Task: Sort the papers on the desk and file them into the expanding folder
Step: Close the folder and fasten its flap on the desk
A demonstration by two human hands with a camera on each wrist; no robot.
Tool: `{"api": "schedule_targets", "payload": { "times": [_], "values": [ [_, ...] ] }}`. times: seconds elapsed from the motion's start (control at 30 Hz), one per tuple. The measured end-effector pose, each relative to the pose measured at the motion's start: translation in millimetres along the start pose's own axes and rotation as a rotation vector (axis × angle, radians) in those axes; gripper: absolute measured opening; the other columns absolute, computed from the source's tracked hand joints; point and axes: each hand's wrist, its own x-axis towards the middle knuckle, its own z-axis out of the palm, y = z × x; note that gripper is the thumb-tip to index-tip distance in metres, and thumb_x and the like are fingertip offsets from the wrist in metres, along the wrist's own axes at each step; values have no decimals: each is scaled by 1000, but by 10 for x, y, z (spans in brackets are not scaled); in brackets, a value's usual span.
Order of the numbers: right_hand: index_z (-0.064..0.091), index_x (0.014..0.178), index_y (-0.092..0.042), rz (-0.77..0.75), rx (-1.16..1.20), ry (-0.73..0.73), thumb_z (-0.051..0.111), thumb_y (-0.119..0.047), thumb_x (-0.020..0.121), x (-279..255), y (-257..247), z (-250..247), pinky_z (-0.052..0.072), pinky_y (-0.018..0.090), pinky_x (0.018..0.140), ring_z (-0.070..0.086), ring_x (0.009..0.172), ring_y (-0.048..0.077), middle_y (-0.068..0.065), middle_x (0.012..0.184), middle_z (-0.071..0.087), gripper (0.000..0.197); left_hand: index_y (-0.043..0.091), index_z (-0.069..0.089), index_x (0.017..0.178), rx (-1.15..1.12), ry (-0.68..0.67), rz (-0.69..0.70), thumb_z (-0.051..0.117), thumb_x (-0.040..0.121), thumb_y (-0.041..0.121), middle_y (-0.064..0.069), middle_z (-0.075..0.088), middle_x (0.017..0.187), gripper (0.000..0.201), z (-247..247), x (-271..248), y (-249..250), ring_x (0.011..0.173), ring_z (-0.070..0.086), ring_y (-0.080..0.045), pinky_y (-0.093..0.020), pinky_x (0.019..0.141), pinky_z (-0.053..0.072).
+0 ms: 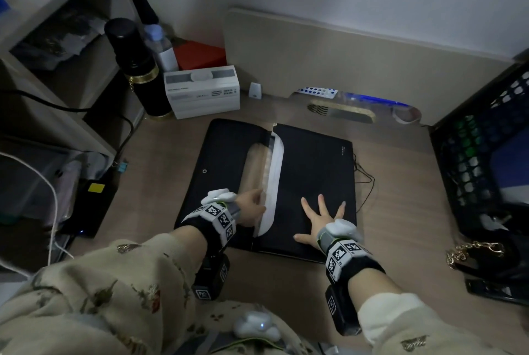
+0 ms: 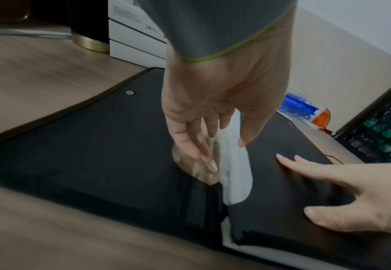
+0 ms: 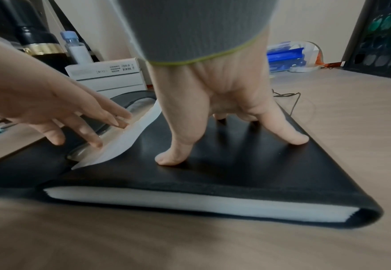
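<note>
Fingers (image 1: 322,207) of the right hand (image 1: 320,221) lie spread, pressing the flat black expanding folder (image 1: 315,171); left hand (image 1: 252,205) fingers, extended, touch white paper (image 1: 273,180) at its opening.

a black expanding folder (image 1: 315,171) lies flat on a wooden desk, its flap (image 1: 223,160) folded open to the left. a thick white stack of pleated pockets shows along its near edge. a curved white paper (image 1: 273,182) edge stands up from the opening between flap and body, bowed toward the right.
</note>
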Motion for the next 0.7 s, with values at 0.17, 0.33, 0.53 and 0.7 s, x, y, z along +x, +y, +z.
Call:
{"api": "schedule_targets", "payload": {
  "times": [0.17, 0.33, 0.53, 0.7],
  "values": [
    [-12, 147, -43, 1, 4, 20, 56, -63, 80, 27, 6, 44, 2, 63, 113, -27, 131, 57, 0, 157, -22, 98, 15, 59, 124, 193, 304, 22, 55, 85, 30, -6, 64, 120, 42, -281, 3, -184, 116, 57, -30, -35, 98, 43],
    [-13, 146, -44, 6, 7, 32, 55, -64, 79, 50, 12, 95, 5, 61, 113, -26, 132, 57, -1, 157, -21, 98, 14, 27, 147, 395, 421, -223, 51, 93, 38, -7, 33, 152, 64, -609, -38, -575, 137, 27, -30, -42, 108, 32],
    [-13, 145, -45, 7, -5, 31, 54, -68, 78, 69, 13, 115, 7, 63, 113, -24, 134, 55, -3, 157, -21, 98, 7, 39, 142, 285, 363, -449, 51, 89, 56, -23, 36, 146, 74, -715, -61, -968, 135, 35, -40, -46, 111, 29],
    [-14, 145, -46, 8, -15, 23, 53, -67, 79, 65, 12, 103, 8, 62, 112, -24, 135, 54, -3, 157, -21, 96, -4, 49, 129, 180, 324, -470, 46, 92, 60, -21, 56, 127, 74, -695, -51, -974, 111, 55, -33, -36, 89, 40]
  ]
}}
